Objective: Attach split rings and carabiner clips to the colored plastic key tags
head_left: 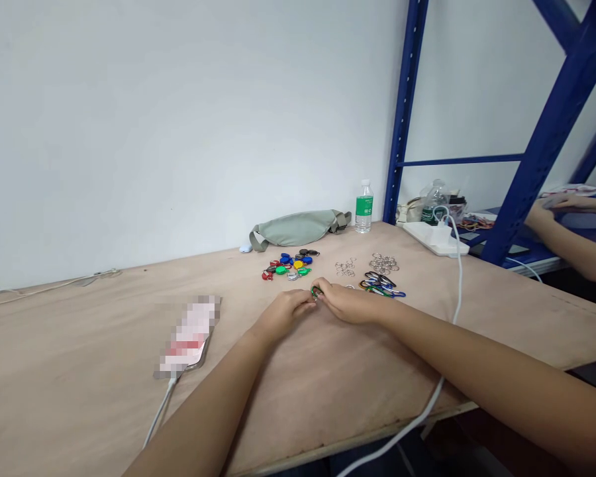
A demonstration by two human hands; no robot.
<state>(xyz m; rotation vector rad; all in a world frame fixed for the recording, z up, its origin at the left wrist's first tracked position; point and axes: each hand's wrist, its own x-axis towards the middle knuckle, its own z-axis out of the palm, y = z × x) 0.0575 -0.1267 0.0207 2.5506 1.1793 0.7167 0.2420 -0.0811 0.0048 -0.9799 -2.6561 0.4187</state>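
Observation:
My left hand (284, 313) and my right hand (346, 302) meet above the table's middle, their fingertips nearly touching. Between the fingers of my right hand is a small green carabiner (315, 291), mostly covered by the fingers. My left fingers are pinched together close to it; a tiny shiny bit shows there, too small to name. Just beyond my hands lies a pile of coloured badge reels (298, 264) in red, blue, green, yellow and black. Right of them are loose metal split rings (383, 263) in two groups, and a heap of carabiners (379, 283) beside my right wrist.
A phone (189, 338) on a white cable lies left. Against the wall are a grey-green waist bag (295, 228) and a water bottle (364, 207). A power strip (434, 237) trails a cable (457, 285) under my right forearm. Beyond the blue rack post (541, 132), another person's arms show.

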